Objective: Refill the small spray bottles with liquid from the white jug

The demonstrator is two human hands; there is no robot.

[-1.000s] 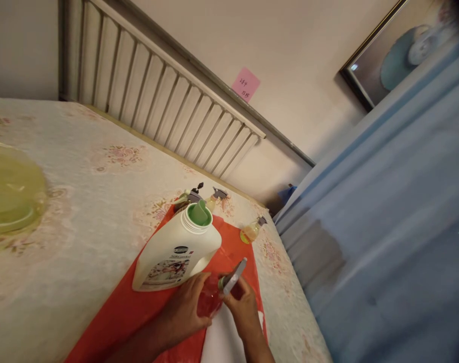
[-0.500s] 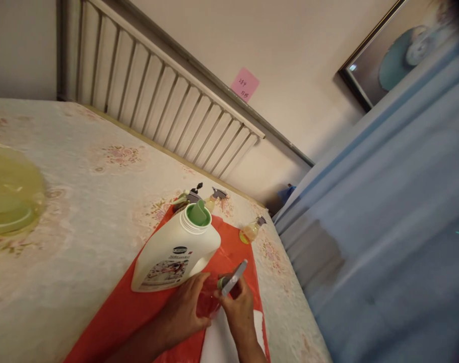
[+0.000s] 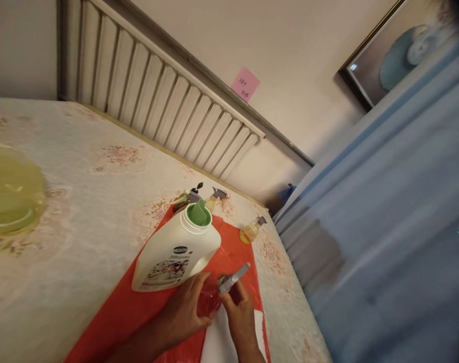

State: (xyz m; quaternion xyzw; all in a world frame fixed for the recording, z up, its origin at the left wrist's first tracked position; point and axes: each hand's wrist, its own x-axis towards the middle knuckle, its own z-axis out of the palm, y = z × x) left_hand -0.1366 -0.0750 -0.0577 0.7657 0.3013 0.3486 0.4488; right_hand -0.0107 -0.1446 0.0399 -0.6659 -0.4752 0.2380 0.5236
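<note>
A small clear spray bottle (image 3: 207, 298), looking red against the cloth, is between my two hands. My left hand (image 3: 186, 308) is closed around its body. Up at the neck, the fingers of my right hand (image 3: 240, 307) pinch the grey spray head (image 3: 234, 280), which points up and to the right. Whether the head is fully seated on the neck is hidden by my fingers. Just beyond my left hand stands a large white jug (image 3: 165, 257) with a picture label and no cap on its mouth. A green insert (image 3: 199, 214) shows in the opening.
Beneath lie a red cloth (image 3: 112, 322) and a white sheet (image 3: 219, 340) on a floral tablecloth (image 3: 81, 201). Behind the jug are spray bottles (image 3: 211, 202), and another (image 3: 250, 232) stands to the right. A yellow translucent basin (image 3: 13, 191) is left; a blue curtain (image 3: 384, 212) hangs right.
The grey spray head has turned slightly, its tip shifting right and down. My right fingers have moved a little around it. My left hand and the jug stay in place.
</note>
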